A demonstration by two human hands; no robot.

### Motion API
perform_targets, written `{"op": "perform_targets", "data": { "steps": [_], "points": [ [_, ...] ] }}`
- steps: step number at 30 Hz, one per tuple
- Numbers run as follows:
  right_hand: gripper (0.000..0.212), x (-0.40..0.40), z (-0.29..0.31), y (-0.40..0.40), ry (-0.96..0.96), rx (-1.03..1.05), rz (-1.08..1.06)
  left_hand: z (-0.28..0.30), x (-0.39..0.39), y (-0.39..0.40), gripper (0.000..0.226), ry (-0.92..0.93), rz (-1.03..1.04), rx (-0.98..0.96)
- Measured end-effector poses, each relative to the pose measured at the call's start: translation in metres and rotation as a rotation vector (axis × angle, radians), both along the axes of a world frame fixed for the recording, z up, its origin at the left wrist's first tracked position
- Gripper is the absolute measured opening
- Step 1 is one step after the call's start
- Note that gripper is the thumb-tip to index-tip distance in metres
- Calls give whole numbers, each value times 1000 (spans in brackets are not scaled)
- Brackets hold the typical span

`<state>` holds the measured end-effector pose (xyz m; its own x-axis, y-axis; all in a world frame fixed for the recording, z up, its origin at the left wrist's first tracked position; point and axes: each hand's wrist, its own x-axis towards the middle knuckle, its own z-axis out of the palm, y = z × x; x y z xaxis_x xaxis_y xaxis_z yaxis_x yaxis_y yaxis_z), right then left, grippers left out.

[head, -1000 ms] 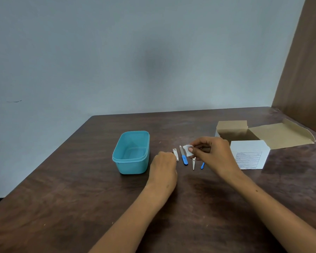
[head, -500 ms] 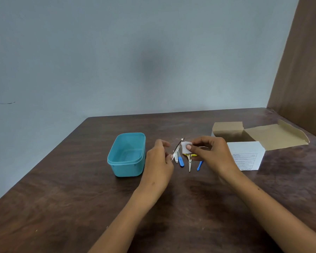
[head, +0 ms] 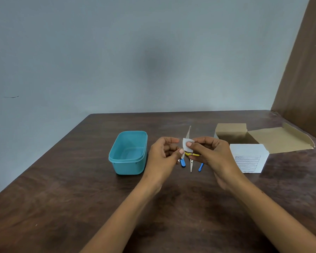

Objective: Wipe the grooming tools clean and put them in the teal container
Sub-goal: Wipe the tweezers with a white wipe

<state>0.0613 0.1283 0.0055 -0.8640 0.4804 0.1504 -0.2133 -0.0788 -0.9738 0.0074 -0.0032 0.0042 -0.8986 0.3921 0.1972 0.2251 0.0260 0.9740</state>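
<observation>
Head view shows my left hand pinching the lower end of a thin metal tool while my right hand pinches a small white wipe round its middle, both held above the table just right of the teal container (nothing visible inside it). To wipe well I'd keep the left pinch firm and low, then draw the wipe along the shaft toward the tip, away from my fingers. Below my hands lie a blue-handled tool, scissors and a small blue stick, with the open box just beyond.
</observation>
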Motion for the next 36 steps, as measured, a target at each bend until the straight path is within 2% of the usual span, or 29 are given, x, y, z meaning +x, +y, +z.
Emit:
{"op": "perform_targets", "data": {
  "steps": [7,13,17,19,25,29,31,33,36],
  "points": [
    [5,-1,-3,-1,10,87,-60,-2,5,1,26,96,-52,-43],
    [11,-1,-1,-1,41,87,-48,-1,2,-1,30,-46,-79,100],
    [12,0,3,9,99,217,-232,1,-4,-2,27,-162,-74,231],
    [12,1,5,13,91,267,-256,1,-5,-2,25,-206,-95,273],
    [11,3,7,1,93,186,-15,1,-4,-2,25,-263,-90,287],
    [25,5,11,4,18,83,90,4,-5,-5,24,-284,-59,329],
    [25,7,13,6,13,14,159,5,-5,-6,25,-284,-67,348],
    [12,8,12,7,26,4,186,5,-5,-6,26,-278,-82,339],
    [18,9,10,9,24,-15,164,3,-4,-5,26,-210,-72,275]
  ]
}}
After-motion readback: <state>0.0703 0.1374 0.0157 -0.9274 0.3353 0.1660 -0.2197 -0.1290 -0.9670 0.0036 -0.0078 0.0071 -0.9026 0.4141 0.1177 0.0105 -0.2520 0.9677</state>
